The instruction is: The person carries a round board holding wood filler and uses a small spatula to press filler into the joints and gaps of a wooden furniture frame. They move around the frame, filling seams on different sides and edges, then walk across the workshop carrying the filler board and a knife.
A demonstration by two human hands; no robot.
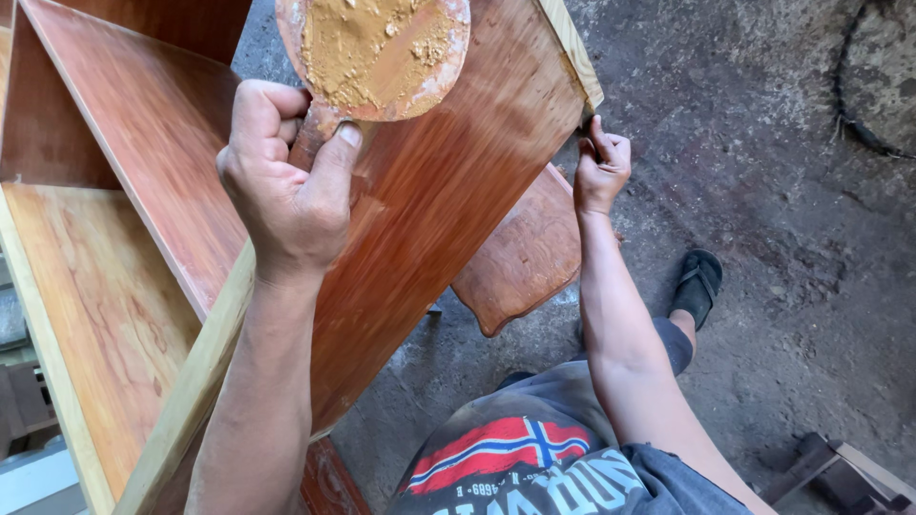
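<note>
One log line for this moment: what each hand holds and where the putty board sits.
left hand: grips handle of putty board | putty board: raised over cabinet panel | right hand: pinched at panel's pale edge, tool unclear

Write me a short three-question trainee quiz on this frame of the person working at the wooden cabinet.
1. True or false: the left hand grips the handle of a round wooden paddle loaded with tan putty.
2. Where is the right hand? A) flat on the floor B) at the pale edge of the reddish cabinet panel C) on the black sandal
3. Fill in: a small curved wooden piece shows below the panel, above the grey ____.

Key: 1 true; 2 B; 3 floor.
</note>
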